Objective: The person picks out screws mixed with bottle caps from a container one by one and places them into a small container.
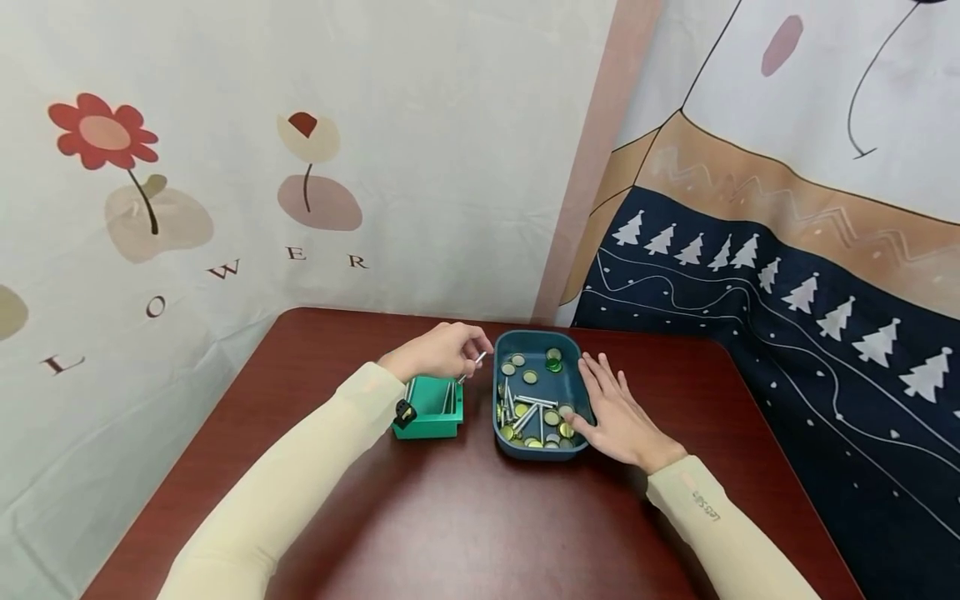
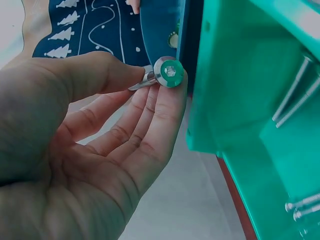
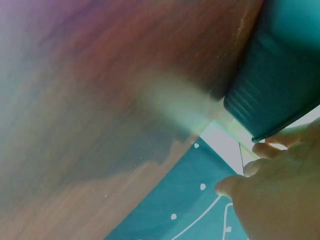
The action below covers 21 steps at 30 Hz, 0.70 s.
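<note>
My left hand (image 1: 444, 350) pinches a silver bolt (image 2: 169, 72) between thumb and fingers, its hex-socket head facing the left wrist camera. That hand is over the right back side of a small green bin (image 1: 426, 428), near the left rim of a blue tray (image 1: 534, 452). More long bolts (image 2: 292, 92) lie inside the bin. In the tray are several bolts (image 1: 527, 417) and many round bottle caps (image 1: 530, 377), mostly toward the near end. My right hand (image 1: 622, 421) rests at the tray's right rim, fingers extended along it and thumb over the edge.
Both containers stand on a dark red-brown table (image 1: 450, 517), toward its back edge. Behind the table hangs a pale cloth (image 1: 450, 167) with flower prints; a navy cloth (image 1: 757, 333) with white trees hangs to the right.
</note>
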Each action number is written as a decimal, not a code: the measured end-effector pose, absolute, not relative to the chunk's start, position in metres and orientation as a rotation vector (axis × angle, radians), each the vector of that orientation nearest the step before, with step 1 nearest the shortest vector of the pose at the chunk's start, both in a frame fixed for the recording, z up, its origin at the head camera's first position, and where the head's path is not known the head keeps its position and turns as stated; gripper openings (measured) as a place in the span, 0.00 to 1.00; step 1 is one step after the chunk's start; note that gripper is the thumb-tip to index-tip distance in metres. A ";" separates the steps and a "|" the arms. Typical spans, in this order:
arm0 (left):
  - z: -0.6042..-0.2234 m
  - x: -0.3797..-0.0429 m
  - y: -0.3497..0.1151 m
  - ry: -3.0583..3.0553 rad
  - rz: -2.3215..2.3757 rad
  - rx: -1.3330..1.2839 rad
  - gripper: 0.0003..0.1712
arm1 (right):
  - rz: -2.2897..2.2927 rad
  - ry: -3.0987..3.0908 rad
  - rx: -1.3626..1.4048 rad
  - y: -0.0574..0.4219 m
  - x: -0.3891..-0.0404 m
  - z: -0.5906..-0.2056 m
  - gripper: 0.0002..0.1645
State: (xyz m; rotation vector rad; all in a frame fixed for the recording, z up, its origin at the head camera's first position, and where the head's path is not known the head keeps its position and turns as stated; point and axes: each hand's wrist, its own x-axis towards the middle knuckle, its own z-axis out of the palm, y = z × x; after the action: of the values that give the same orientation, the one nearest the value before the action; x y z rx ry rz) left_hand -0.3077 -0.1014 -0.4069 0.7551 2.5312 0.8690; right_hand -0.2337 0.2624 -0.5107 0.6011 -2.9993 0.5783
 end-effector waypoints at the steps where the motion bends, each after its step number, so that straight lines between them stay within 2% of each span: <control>1: -0.407 -0.307 -0.104 2.534 0.869 0.747 0.23 | 0.578 -2.996 0.608 0.263 -0.234 -0.511 0.59; 21: -0.407 -0.308 -0.144 2.535 0.853 0.647 0.19 | 0.619 -3.008 0.616 0.263 -0.235 -0.512 0.59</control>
State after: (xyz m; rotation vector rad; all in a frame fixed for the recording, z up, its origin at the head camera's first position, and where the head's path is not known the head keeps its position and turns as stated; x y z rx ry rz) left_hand -0.3084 -0.1443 -0.4068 0.6473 2.5347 0.8527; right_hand -0.2350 0.2633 -0.5121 0.6163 -3.0079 0.6191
